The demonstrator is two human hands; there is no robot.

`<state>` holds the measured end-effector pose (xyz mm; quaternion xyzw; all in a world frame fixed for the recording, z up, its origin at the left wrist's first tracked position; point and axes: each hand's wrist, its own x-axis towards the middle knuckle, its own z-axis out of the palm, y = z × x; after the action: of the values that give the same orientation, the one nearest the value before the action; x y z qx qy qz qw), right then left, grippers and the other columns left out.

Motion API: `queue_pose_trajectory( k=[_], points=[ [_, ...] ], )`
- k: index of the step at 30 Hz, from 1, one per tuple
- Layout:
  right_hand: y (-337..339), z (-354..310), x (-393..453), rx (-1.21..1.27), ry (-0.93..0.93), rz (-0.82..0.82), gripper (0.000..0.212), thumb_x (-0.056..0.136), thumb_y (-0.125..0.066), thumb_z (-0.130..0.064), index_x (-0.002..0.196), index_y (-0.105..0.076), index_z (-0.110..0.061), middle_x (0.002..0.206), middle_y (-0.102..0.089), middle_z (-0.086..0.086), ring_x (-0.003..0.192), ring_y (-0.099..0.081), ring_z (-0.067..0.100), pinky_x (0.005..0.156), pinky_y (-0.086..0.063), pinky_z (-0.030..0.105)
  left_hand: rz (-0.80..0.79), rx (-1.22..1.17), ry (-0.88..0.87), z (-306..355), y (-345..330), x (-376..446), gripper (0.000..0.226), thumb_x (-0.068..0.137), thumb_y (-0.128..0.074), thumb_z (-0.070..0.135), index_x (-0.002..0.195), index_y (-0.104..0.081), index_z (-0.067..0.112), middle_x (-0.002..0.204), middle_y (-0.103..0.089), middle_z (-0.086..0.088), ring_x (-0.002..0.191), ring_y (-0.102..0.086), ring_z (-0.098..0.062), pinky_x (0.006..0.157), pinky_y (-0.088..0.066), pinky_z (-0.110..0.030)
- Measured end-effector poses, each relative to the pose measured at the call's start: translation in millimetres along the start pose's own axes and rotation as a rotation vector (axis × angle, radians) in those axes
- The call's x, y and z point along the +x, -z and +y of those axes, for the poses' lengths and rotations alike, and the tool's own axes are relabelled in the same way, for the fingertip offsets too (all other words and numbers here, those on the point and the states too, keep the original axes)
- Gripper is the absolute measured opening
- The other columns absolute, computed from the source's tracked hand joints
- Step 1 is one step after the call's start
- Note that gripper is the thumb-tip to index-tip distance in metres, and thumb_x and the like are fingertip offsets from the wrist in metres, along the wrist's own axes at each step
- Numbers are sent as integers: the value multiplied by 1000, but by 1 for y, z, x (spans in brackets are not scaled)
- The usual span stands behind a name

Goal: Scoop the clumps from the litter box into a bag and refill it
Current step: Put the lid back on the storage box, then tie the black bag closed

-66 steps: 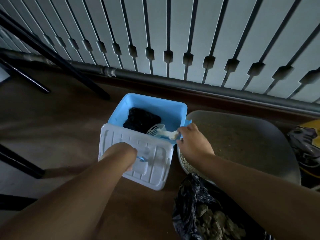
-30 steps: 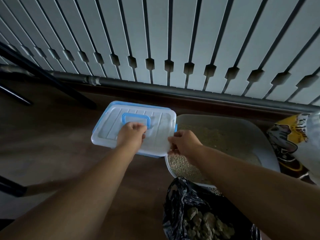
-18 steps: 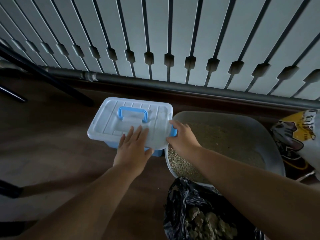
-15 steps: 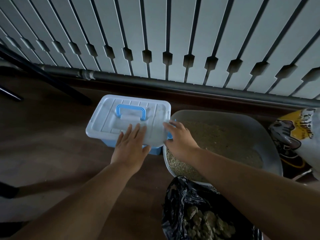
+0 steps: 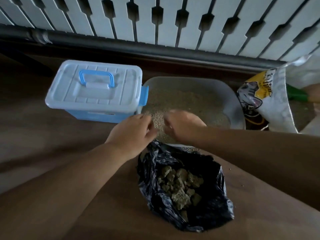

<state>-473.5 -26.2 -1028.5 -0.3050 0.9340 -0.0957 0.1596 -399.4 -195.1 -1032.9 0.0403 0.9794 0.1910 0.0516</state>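
Now: left hand (image 5: 133, 130) and right hand (image 5: 180, 126), fingers loosely curled and empty, hover over litter box (image 5: 233, 108). Clumps (image 5: 180, 182) sit in black bag (image 5: 213, 201), thin, limp; gather rim. Litter sack (image 5: 270, 101) probably heavy, floppy; grip upper edge, support underneath.

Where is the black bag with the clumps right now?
The black bag lies open on the floor at the lower middle, just in front of the litter box.

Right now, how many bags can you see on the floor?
2. A black bag holding clumps lies nearest the camera, below the hands; a printed litter bag stands at the right, beside the litter box. Others may lie outside the view.
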Motion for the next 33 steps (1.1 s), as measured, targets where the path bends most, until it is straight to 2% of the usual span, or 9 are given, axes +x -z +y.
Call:
queue_pose_trajectory(
  k=[6, 9, 12, 15, 18, 22, 26, 29, 33],
  points=[
    [-30, 33, -79, -489, -41, -507, 36, 98, -43, -43, 107, -68, -19, 96, -62, 0, 92, -64, 24, 71, -52, 32, -451, 255, 273, 32, -14, -9, 57, 76, -54, 74, 105, -56, 25, 94, -63, 6, 89, -63, -18, 79, -55, -36],
    [-43, 46, -94, -530, -173, -745, 43, 101, -45, -46, 125, -62, -14, 117, -61, 5, 103, -60, 25, 73, -49, 32, -667, 283, 349, 34, -18, -7, 35, 79, -65, 52, 89, -62, 19, 90, -63, 3, 85, -63, -17, 75, -54, -31],
    [-49, 57, -92, -331, -333, -874, 54, 97, -50, -50, 137, -53, -13, 131, -55, 7, 116, -57, 24, 86, -48, 30, -630, 156, 408, 30, -27, -9, 14, 86, -63, 24, 79, -61, 12, 85, -62, -3, 69, -59, -15, 54, -45, -25],
    [-59, 57, -89, -211, -419, -843, 38, 102, -45, -23, 136, -53, -7, 137, -53, 13, 123, -53, 24, 81, -45, 21, -597, -111, 581, 30, -36, -17, 18, 90, -63, 24, 91, -64, 6, 88, -64, -10, 71, -62, -22, 63, -54, -32],
    [-64, 47, -95, -42, -553, -704, 31, 97, -43, -7, 122, -61, -2, 128, -58, 16, 116, -58, 29, 82, -47, 30, -499, -321, 717, 45, -39, -30, 30, 89, -66, 35, 97, -60, 7, 91, -63, -10, 73, -65, -25, 70, -61, -41],
    [-53, 21, -111, 311, -745, -405, 31, 99, -42, -8, 120, -64, -2, 117, -60, 15, 110, -59, 32, 77, -44, 31, -404, -607, 906, 74, -30, -50, 42, 91, -66, 37, 120, -55, 10, 103, -62, -7, 74, -68, -24, 60, -62, -38],
    [-38, 3, -139, 674, -1009, -222, 23, 97, -44, -16, 105, -61, -3, 91, -55, 11, 82, -52, 29, 70, -37, 27, -390, -684, 991, 100, -1, -67, 62, 92, -65, 34, 144, -40, 11, 114, -52, 0, 82, -57, -20, 65, -52, -35],
    [-8, -7, -164, 773, -1048, -283, 29, 98, -44, -15, 117, -60, 0, 94, -54, 10, 83, -49, 25, 71, -37, 27, -425, -688, 1026, 121, 35, -79, 67, 95, -62, 26, 153, -30, 14, 116, -50, -4, 75, -54, -19, 60, -43, -33],
    [50, -18, -199, 872, -1020, -296, 32, 99, -42, -12, 124, -58, 0, 98, -52, 8, 87, -48, 21, 75, -39, 29, -464, -725, 1078, 148, 83, -101, 65, 93, -63, 22, 151, -35, 16, 119, -60, -8, 92, -65, -28, 70, -57, -37]
  ],
)
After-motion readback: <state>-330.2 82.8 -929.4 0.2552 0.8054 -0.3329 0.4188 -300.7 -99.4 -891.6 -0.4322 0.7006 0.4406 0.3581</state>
